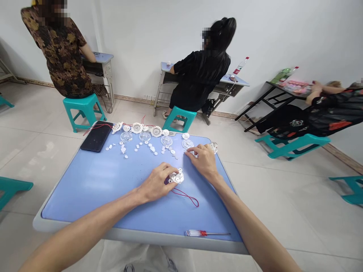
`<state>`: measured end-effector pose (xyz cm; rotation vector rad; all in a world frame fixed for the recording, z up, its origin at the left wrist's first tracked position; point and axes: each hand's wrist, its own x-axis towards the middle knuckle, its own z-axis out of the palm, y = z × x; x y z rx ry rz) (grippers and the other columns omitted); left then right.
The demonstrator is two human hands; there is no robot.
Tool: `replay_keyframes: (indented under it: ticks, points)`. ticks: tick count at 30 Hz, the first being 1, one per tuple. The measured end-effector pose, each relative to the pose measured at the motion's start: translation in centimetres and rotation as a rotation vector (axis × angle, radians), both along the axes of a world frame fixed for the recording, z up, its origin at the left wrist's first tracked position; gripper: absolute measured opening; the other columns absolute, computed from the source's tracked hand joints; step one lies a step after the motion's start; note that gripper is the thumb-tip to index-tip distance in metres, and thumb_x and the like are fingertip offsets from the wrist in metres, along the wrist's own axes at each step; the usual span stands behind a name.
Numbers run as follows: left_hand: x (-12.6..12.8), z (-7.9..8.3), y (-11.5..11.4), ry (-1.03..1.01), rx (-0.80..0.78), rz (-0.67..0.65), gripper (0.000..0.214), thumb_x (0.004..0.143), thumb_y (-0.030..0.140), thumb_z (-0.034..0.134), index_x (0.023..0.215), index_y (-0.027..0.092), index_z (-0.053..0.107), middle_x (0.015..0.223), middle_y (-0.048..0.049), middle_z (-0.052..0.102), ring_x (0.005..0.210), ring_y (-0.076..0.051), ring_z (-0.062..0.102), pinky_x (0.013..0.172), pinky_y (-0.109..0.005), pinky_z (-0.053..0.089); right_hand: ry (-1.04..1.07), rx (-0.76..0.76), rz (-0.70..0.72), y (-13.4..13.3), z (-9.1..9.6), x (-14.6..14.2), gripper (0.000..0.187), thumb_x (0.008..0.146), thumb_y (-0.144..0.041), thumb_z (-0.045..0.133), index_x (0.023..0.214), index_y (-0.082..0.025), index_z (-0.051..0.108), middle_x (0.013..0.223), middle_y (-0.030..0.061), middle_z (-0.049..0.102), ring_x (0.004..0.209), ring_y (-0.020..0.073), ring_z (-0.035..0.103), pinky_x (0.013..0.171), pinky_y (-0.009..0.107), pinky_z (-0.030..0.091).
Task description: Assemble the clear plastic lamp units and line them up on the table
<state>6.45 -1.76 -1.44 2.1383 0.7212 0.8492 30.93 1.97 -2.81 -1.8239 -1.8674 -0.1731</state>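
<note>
- left hand [154, 184]: the grip is clenched on a white plastic housing [177, 176], with the fingers wrapped round its edge; the housing sits about mid-table, toward the near side of the blue table [85, 192]; hard to tell if it's resting on the top or lifted slightly;
- a thin red wire [184, 196] loops out from under that housing; keeping the slack flat and clear of the fingers looks like the tidy way to handle it, so nothing snags;
- right hand [202, 161]: the fingers [190, 150] curl down, with their tips right by a clear plastic dome [187, 144]; can't tell whether that grip is pinching something tiny or just resting there;
- a clear plastic part [214, 147] sits just beyond that hand, near the table's edge;
- along the far edge there are 3 more white housings [137, 127] joined by red wire, 3 more clear domes [145, 136] and a scatter of small white discs [123, 149]; laying everything out in rows like that seems smart, since each piece is easy to pick out;
- a black smartphone [96, 136] lies at the far left corner; a screwdriver [195, 233] with a red-and-clear handle lies at the near edge, well apart from both hands;
- farther back, 3 co-workers [200, 77] sit on teal plastic stools [82, 109] at their own desks;
</note>
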Motion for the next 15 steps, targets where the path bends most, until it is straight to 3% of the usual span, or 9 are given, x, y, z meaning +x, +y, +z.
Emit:
replay_keyframes:
  ticks: [15]
  points:
    - [0.04, -0.11, 0.04, -0.012, -0.003, -0.005, 0.03, 0.08, 0.011, 0.064, 0.109, 0.018, 0.063, 0.105, -0.0056, 0.06, 0.087, -0.016, 0.059, 0.083, -0.029, 0.051, 0.001, 0.043, -0.02, 0.19, -0.43, 0.04, 0.026, 0.088, -0.04, 0.059, 0.08, -0.021, 0.075, 0.069, 0.0049, 0.061, 0.075, 0.0218, 0.046, 0.071, 0.035, 0.034]
